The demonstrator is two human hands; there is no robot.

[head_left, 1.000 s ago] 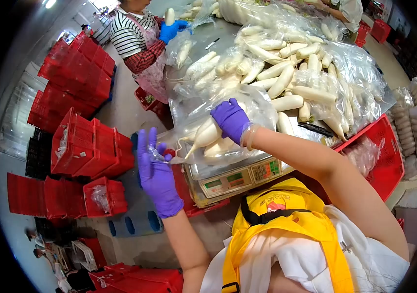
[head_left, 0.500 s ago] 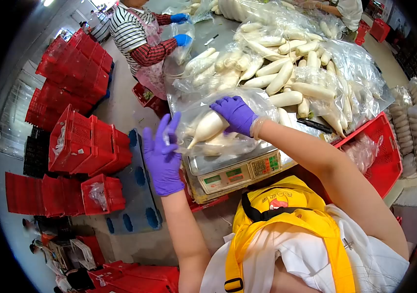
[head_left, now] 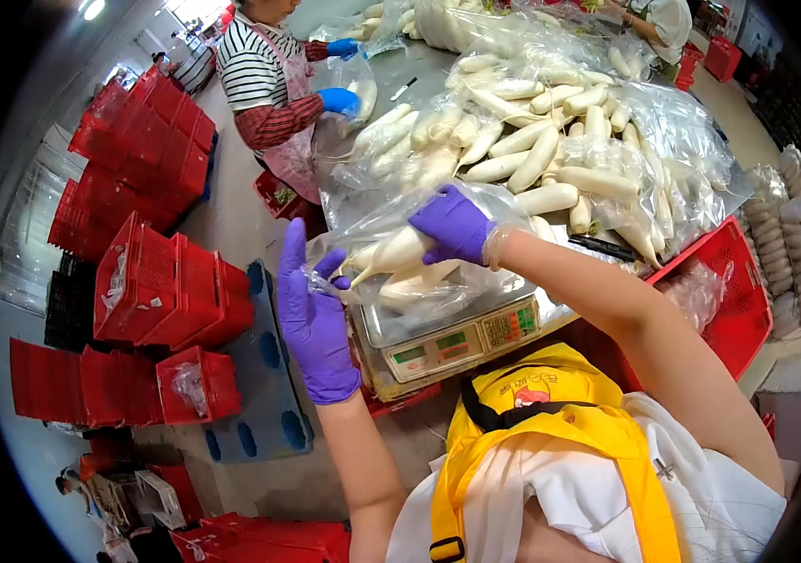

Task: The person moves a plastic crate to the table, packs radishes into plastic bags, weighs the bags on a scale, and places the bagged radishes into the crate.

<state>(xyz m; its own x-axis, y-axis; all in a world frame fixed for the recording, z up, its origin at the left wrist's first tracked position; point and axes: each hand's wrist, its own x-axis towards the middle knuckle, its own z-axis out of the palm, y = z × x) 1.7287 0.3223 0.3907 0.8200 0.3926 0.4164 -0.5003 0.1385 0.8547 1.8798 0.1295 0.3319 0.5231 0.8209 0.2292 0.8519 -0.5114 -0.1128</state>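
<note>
A clear plastic bag of white radishes [head_left: 398, 251] rests on the scale [head_left: 461, 343], tips pointing left. My right hand [head_left: 454, 225], in a purple glove, curls over the bag's upper right side and grips it. My left hand [head_left: 314, 324], also gloved in purple, is at the bag's left end. Its index finger points up, while thumb and other fingers close on the bag's thin edge. Behind the scale lies a large pile of loose and bagged radishes [head_left: 536, 155]. A black marker [head_left: 604, 248] lies right of the bag.
Across the table at upper left, a person in blue gloves [head_left: 339, 101] handles a bagged radish. Another person's arm [head_left: 640, 23] shows at the top right. Red crates [head_left: 142, 281] stand at the left, and a red crate holding plastic bags [head_left: 701, 291] is at the right.
The bag settled lower on the scale after being lifted and tilted. My left hand's fingers came back to its left end. The co-worker's blue-gloved hands moved apart around a bag.
</note>
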